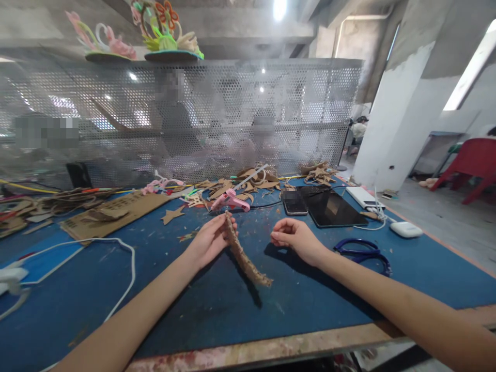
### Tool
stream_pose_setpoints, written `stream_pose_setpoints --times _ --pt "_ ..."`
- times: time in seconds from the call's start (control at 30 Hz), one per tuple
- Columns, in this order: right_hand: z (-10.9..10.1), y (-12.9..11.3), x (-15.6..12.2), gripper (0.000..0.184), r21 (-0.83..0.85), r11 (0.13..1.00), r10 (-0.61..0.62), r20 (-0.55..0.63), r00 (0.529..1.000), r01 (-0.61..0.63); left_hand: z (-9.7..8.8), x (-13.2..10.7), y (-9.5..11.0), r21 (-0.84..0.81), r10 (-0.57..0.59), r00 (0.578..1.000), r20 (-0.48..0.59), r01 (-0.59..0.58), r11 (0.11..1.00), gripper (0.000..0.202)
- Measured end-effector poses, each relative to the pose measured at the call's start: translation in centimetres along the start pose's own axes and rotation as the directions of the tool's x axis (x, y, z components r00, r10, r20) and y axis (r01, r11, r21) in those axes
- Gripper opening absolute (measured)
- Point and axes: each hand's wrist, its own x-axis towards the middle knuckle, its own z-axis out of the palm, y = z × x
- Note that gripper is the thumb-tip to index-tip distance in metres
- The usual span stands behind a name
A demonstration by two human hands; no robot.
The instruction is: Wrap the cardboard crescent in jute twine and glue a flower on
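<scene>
My left hand [209, 240] grips the top end of a long brown cardboard strip [245, 256], which slants down to the right and ends just above the blue table mat [217, 305]. My right hand [296, 239] hovers a short way right of the strip, fingers curled loosely with nothing seen in them. A pink glue gun [230, 201] lies just beyond the strip's top end. Blue-handled scissors [364, 253] lie on the mat right of my right wrist.
A phone [294, 204], a dark tablet [335, 209], a white power bank [364, 197] and a white earbud case [406, 229] lie at the right. Cardboard scraps [116, 212] and a white cable [116, 248] lie at the left. A perforated metal screen [232, 119] stands behind.
</scene>
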Motion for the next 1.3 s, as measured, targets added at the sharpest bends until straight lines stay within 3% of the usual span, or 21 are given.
stream_pose_setpoints --times 0.27,0.47,0.63,0.73,0.87,1.0,1.13,1.3 --pt "-0.5 0.5 0.5 0.036 0.032 0.999 -0.018 -0.113 0.993 0.022 0.0 0.1 0.1 0.017 0.006 0.999 -0.032 -0.006 1.000 0.010" --pt "-0.7 -0.6 0.7 0.037 0.009 0.996 -0.089 -0.190 0.978 0.092 0.2 0.1 -0.3 0.031 -0.017 1.000 -0.020 0.018 0.999 0.016" --pt "-0.6 -1.1 0.5 0.047 0.026 0.996 -0.086 -0.131 0.988 0.091 0.3 -0.5 -0.7 0.199 -0.092 0.996 0.021 0.086 0.976 0.012" --pt "-0.2 -1.1 0.4 0.052 0.061 0.994 -0.086 -0.081 0.993 0.091 -0.1 -0.5 -1.1 0.348 -0.057 0.998 0.018 0.047 0.936 0.009" --pt "0.2 -1.1 0.1 0.056 0.084 0.992 -0.095 -0.014 0.995 0.096 -0.4 -0.1 -1.3 0.551 0.165 0.986 0.033 -0.156 0.820 0.016" --pt "0.4 -1.1 -0.2 0.057 0.054 0.995 -0.089 0.076 0.993 0.085 0.3 -0.7 -1.1 0.720 0.361 0.914 0.183 -0.375 0.584 0.015" --pt "0.6 -1.0 -0.5 0.061 0.015 0.997 -0.082 0.135 0.987 0.081 1.4 -2.1 -1.3 0.765 0.355 0.853 0.383 -0.508 0.397 0.008" --pt "1.1 -1.2 -0.8 0.061 0.008 0.996 -0.087 0.169 0.982 0.087 2.2 -3.3 -2.1 0.752 0.252 0.805 0.537 -0.593 0.289 0.011"
